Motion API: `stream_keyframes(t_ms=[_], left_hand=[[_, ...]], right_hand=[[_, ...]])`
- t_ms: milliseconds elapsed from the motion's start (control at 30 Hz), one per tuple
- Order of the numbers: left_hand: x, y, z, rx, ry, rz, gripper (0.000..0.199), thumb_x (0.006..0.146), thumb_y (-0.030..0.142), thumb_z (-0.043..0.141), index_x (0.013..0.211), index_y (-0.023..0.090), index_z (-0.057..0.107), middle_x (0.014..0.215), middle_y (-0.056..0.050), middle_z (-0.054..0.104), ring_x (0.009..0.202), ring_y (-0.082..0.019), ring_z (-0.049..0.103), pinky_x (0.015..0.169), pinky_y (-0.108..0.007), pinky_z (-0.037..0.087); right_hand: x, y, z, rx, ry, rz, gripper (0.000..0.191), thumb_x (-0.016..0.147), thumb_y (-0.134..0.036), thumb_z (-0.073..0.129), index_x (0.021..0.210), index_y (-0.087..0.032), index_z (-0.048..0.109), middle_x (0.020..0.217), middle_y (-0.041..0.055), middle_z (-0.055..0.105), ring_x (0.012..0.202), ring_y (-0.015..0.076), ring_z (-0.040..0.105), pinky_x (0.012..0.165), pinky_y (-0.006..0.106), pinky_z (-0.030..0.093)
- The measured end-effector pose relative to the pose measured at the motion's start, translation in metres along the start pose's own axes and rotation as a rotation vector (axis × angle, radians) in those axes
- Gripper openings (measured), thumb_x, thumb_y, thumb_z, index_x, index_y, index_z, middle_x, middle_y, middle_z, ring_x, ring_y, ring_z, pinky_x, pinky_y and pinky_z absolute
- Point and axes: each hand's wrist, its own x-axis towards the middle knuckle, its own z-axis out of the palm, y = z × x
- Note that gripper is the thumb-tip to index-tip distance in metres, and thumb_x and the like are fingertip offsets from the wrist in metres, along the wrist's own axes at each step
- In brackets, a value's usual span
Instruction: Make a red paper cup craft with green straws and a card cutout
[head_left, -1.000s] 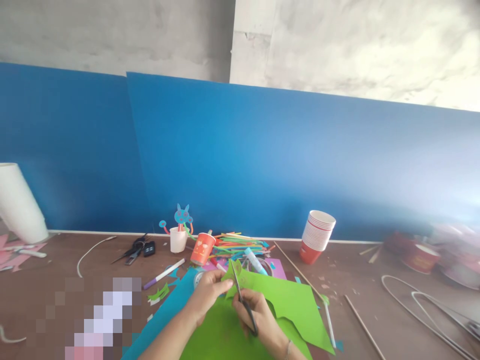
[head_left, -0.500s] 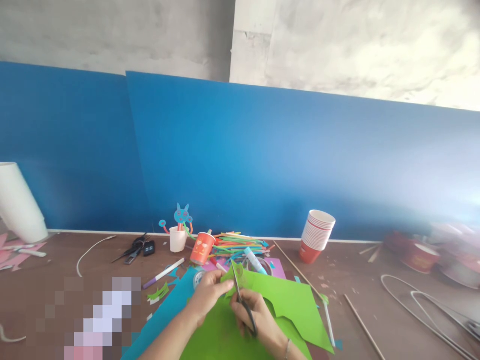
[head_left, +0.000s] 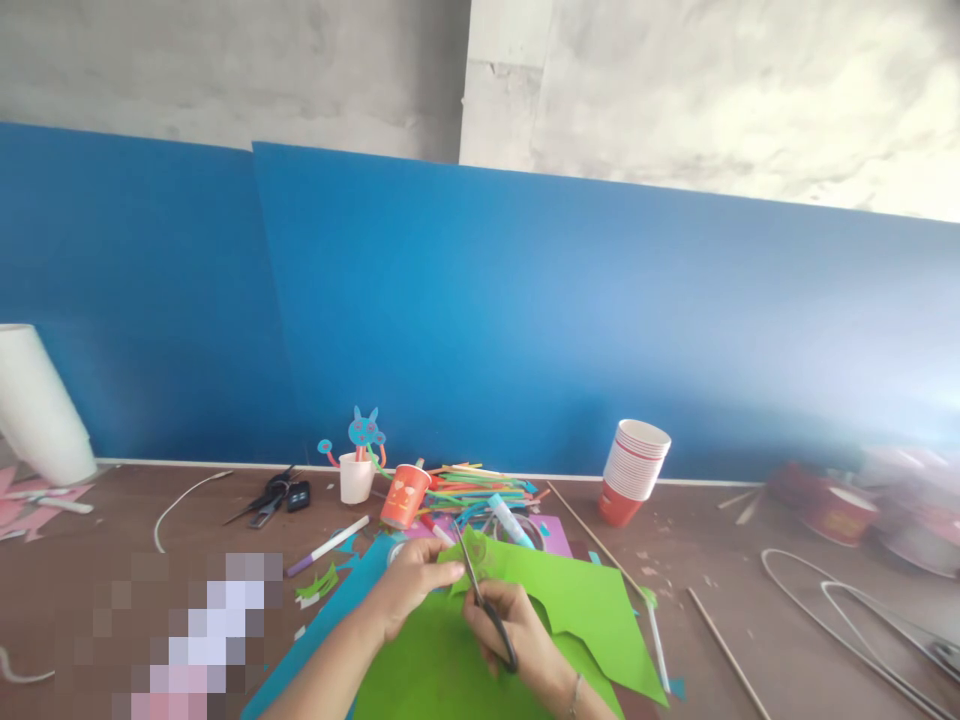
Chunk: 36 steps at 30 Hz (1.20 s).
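Note:
My left hand (head_left: 416, 580) is closed, pinching the edge of a green paper sheet (head_left: 570, 590) between thumb and fingers. My right hand (head_left: 517, 635) has its fingers in the loops of black-handled scissors (head_left: 491, 620), whose blades point up and away across the green paper beside my left thumb. The far corner of the green paper has a cut, uneven edge. Under it lie another green sheet (head_left: 435, 660) and a blue sheet (head_left: 300, 650). A glue stick (head_left: 511, 522) rests just beyond the scissors' tip.
Behind my hands are a pile of coloured sticks (head_left: 480, 487), an orange paper cup (head_left: 406, 497) and a white cup (head_left: 355, 479) with a blue paper figure. Stacked cups (head_left: 636, 470) stand right. A marker (head_left: 328, 546), keys (head_left: 277, 495) and wooden sticks (head_left: 724, 650) lie around.
My left hand has shifted slightly left and down. The scissors' tip has moved a little left across the green paper; my right hand barely moved.

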Motion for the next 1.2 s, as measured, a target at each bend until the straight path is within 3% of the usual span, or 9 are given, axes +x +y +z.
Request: stream_keyframes(t_ms=[233, 367, 533, 967, 1200], left_hand=[[0.002, -0.002, 0.001, -0.002, -0.009, 0.023, 0.019, 0.062, 0.031, 0.069, 0.075, 0.018, 0.071, 0.067, 0.003, 0.066, 0.067, -0.016, 0.055, 0.068, -0.027, 0.038], [0.001, -0.004, 0.009, -0.008, 0.064, 0.055, 0.020, 0.066, 0.034, 0.067, 0.082, 0.022, 0.069, 0.067, 0.003, 0.066, 0.069, -0.017, 0.057, 0.070, -0.029, 0.041], [-0.004, -0.001, 0.011, 0.034, 0.034, 0.063, 0.007, 0.066, 0.028, 0.065, 0.067, 0.022, 0.065, 0.055, 0.004, 0.060, 0.059, -0.016, 0.053, 0.066, -0.029, 0.039], [0.000, 0.001, 0.004, -0.037, -0.024, 0.026, 0.015, 0.062, 0.030, 0.068, 0.069, 0.017, 0.066, 0.055, 0.004, 0.059, 0.054, -0.012, 0.048, 0.062, -0.026, 0.037], [0.004, -0.007, 0.002, -0.061, -0.010, 0.038, 0.016, 0.065, 0.030, 0.067, 0.059, 0.017, 0.059, 0.052, 0.005, 0.055, 0.052, -0.010, 0.043, 0.058, -0.025, 0.032]], right_hand=[[0.002, 0.001, -0.001, 0.011, 0.005, -0.015, 0.038, 0.064, -0.050, 0.073, 0.067, -0.016, 0.056, 0.037, -0.0093, 0.045, 0.030, 0.0053, 0.039, 0.030, 0.016, 0.024], [0.004, 0.003, -0.001, 0.019, 0.026, -0.017, 0.039, 0.064, -0.050, 0.073, 0.068, -0.016, 0.056, 0.038, -0.0087, 0.046, 0.030, 0.0056, 0.040, 0.030, 0.016, 0.025], [0.006, 0.007, -0.001, 0.038, 0.009, -0.043, 0.037, 0.064, -0.049, 0.072, 0.072, -0.016, 0.057, 0.042, -0.0089, 0.047, 0.032, 0.0055, 0.041, 0.032, 0.016, 0.027], [0.002, 0.001, -0.001, 0.004, 0.010, -0.014, 0.033, 0.065, -0.045, 0.072, 0.066, -0.017, 0.055, 0.039, -0.0095, 0.044, 0.031, 0.0047, 0.038, 0.031, 0.016, 0.024], [0.002, 0.002, -0.004, -0.020, 0.006, 0.000, 0.035, 0.067, -0.048, 0.069, 0.073, -0.015, 0.057, 0.039, -0.0092, 0.045, 0.031, 0.0050, 0.038, 0.031, 0.016, 0.026]])
